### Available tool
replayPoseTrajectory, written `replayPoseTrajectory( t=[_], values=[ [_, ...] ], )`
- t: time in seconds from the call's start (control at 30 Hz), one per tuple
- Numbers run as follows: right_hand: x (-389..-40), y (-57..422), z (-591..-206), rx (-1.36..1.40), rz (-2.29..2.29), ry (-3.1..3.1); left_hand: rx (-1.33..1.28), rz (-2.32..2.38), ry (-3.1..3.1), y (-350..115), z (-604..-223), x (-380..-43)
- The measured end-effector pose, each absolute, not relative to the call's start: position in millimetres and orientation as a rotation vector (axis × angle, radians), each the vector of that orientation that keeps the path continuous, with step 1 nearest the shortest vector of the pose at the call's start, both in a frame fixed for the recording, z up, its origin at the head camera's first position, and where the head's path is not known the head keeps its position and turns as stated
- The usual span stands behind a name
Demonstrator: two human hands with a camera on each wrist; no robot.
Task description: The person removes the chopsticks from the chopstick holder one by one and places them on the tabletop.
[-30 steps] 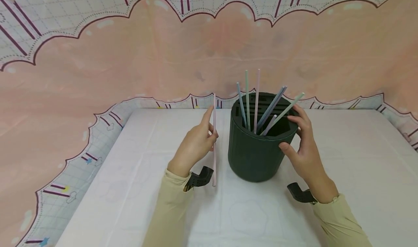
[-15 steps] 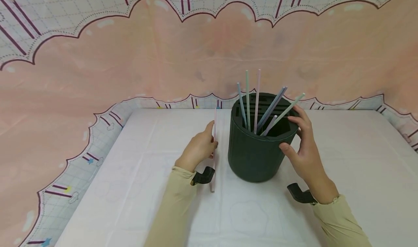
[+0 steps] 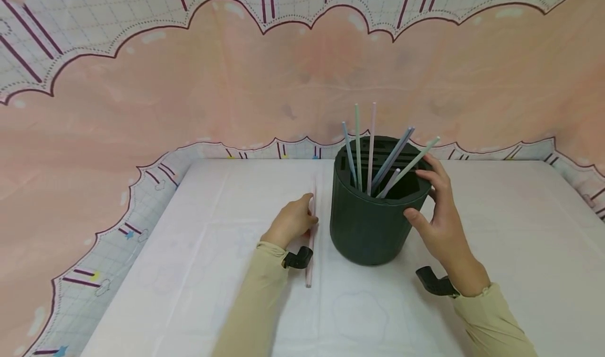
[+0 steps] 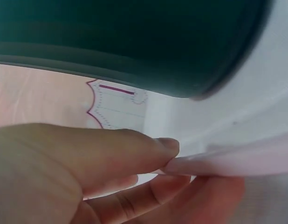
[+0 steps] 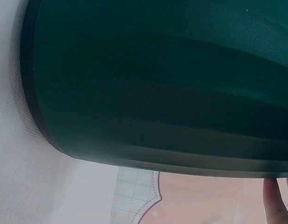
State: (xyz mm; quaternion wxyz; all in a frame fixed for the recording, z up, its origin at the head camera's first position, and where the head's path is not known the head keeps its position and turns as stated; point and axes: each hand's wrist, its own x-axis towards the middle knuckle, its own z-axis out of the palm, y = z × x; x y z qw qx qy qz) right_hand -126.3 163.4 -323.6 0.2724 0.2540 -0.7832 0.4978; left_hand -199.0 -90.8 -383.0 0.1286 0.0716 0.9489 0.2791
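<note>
My left hand (image 3: 289, 224) pinches a pale pink drinking straw (image 3: 309, 273) between thumb and fingers, just above or on the table left of the green holder. In the left wrist view the straw (image 4: 237, 156) runs off to the right from the fingertips. A dark green round holder (image 3: 371, 233) stands upright, with slots at the back of its top and a wider opening in front. Several straws lean in that opening: blue, green, pink and lilac. My right hand (image 3: 440, 221) grips the holder's right side, thumb in front and fingers along the rim.
A white cloth covers the table (image 3: 189, 294). Behind it hangs a peach-coloured patterned curtain (image 3: 236, 94), which also runs down the left side. A black wrist mount (image 3: 299, 258) sits at the left wrist, another mount (image 3: 436, 281) at the right.
My left hand has come down and nearer with the pink straw, whose top end now sits lower in the head view. The right hand and the holder have stayed in place.
</note>
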Motion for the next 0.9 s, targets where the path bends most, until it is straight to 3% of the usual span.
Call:
replayPoseTrajectory(
  t=[0.9],
  values=[
    [-125.0,162.9,-324.1,0.676,1.326,-2.115,0.272,0.769,2.775,-89.9,-395.3,-197.0]
  ],
)
